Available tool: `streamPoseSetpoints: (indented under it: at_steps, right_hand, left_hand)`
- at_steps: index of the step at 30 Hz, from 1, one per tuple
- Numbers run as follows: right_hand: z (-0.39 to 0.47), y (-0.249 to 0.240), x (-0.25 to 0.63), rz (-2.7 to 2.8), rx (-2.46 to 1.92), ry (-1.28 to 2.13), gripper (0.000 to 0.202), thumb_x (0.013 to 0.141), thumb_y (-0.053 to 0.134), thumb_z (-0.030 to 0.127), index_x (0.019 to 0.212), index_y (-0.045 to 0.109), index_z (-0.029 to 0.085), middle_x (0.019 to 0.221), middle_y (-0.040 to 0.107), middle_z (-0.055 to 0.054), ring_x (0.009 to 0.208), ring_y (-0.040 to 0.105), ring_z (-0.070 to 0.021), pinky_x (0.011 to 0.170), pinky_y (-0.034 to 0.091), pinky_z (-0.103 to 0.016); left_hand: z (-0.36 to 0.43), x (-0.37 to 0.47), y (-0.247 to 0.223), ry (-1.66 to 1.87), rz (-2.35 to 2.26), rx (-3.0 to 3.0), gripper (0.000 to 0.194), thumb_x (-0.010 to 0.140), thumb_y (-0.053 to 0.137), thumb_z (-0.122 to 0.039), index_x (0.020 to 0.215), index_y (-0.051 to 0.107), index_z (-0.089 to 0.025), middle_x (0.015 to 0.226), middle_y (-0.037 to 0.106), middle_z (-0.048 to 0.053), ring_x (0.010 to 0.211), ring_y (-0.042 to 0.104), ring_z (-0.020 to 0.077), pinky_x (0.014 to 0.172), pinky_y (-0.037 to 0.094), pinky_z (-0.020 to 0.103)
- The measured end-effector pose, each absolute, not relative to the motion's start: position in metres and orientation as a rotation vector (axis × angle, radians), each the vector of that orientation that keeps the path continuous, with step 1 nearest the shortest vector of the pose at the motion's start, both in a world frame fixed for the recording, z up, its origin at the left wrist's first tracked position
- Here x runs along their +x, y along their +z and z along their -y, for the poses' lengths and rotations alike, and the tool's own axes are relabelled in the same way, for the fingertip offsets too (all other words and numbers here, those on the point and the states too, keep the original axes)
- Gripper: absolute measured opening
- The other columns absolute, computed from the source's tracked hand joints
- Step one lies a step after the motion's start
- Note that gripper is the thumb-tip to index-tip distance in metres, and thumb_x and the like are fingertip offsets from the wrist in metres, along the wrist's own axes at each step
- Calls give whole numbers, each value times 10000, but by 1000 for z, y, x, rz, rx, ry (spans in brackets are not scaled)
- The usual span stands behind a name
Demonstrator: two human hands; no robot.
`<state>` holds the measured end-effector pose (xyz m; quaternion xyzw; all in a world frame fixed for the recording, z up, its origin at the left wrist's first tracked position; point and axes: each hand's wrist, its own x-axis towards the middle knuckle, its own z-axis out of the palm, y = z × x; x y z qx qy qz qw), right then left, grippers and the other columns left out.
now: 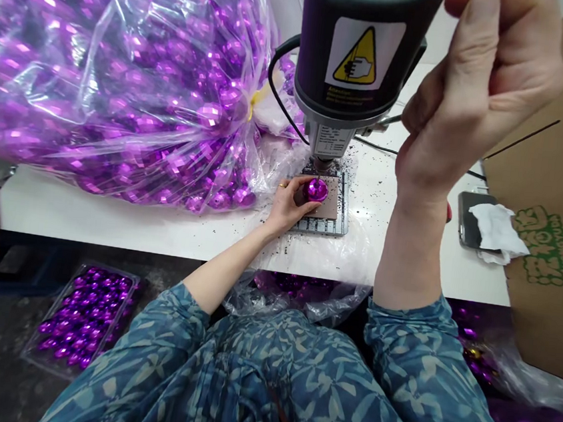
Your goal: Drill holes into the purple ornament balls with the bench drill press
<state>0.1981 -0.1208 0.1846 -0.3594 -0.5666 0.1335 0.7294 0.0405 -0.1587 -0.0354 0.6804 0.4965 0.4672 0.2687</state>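
My left hand (289, 204) grips a shiny purple faceted ball (316, 189) between thumb and fingers. The ball rests on a brown board (329, 206) on the gridded metal base (336, 228) of a black drill press (366, 52). Directly above the ball is the thin drill tip, which seems to meet its top. My right hand (480, 91) is raised at the right of the motor housing with its fingers curled closed; whatever they hold is hidden behind the fingers or cut off by the frame's top edge.
A big clear bag of purple balls (148, 89) covers the table's left side. A phone (471, 221) under a white tissue (495, 230) lies by a cardboard box (559, 200) at right. A tray of purple pieces (87, 315) sits low left. Dark shavings surround the base.
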Motion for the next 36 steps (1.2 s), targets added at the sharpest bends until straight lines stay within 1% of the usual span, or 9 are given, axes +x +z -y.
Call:
streamPoseSetpoints:
  at_steps: [2,4,6,9,15,22,26,32,36]
  right_hand:
    - [131,178,196,1189,-769,184,527,943,426,652,989,675,189,1009,695,-42,839,687,-71,746,565,-218]
    - [141,173,194,1128,-714,133,472,956,501,596,969,719,177,959,711,-13,589,545,-11,583,467,-205]
    - [149,168,192,1092,-633,167,388,949,590,540,961,748,185,945,721,16,488,402,36,506,347,-200]
    - [156,160,191,1046,-519,205,323,932,668,516,930,769,208,929,729,41,493,419,57,497,274,-190]
    - [150,143,198,1106,-394,144,206,1014,630,411,1000,775,265,910,703,105,474,421,89,467,250,-148]
    - [130,124,202,1100,-317,20,217,1051,587,451,969,658,263,848,624,84,406,273,67,385,177,-182]
    - [115,109,206,1128,-157,-72,161,1095,486,393,1074,624,312,644,459,89,367,223,36,393,189,-175]
    - [111,94,211,1077,-303,-72,280,1089,440,536,1043,559,286,532,197,84,346,166,-16,406,195,-204]
    - [118,91,212,1080,-282,-17,274,1069,481,546,1014,573,293,518,157,87,343,192,-31,414,239,-226]
  left_hand:
    - [159,40,-35,1264,-1329,1837,593,800,984,-356,1316,704,-275,1291,771,97,1173,661,311,1059,555,487]
    - [159,40,-35,1271,-1319,1840,582,801,983,-358,1308,707,-283,1297,772,96,1174,660,314,1067,556,503]
    - [159,40,-34,1275,-1311,1844,566,811,977,-347,1305,707,-289,1301,772,93,1183,660,315,1079,555,513]
    - [160,40,-34,1275,-1312,1858,566,820,971,-336,1316,702,-283,1309,771,98,1189,661,317,1080,557,519]
    - [160,40,-35,1270,-1331,1884,583,832,964,-371,1336,688,-268,1303,765,103,1211,668,313,1059,574,496]
    - [159,40,-41,1287,-1365,1891,614,815,975,-402,1346,694,-275,1249,765,101,1190,677,310,1024,595,477]
    - [159,39,-42,1306,-1342,1905,606,817,972,-414,1339,694,-282,1258,766,99,1168,680,305,1027,596,488]
    - [160,39,-43,1312,-1335,1894,601,826,963,-427,1341,690,-278,1254,768,100,1166,681,304,1016,604,486]
    - [161,39,-42,1308,-1339,1892,597,831,960,-432,1341,690,-280,1269,768,102,1170,682,299,1023,602,487]
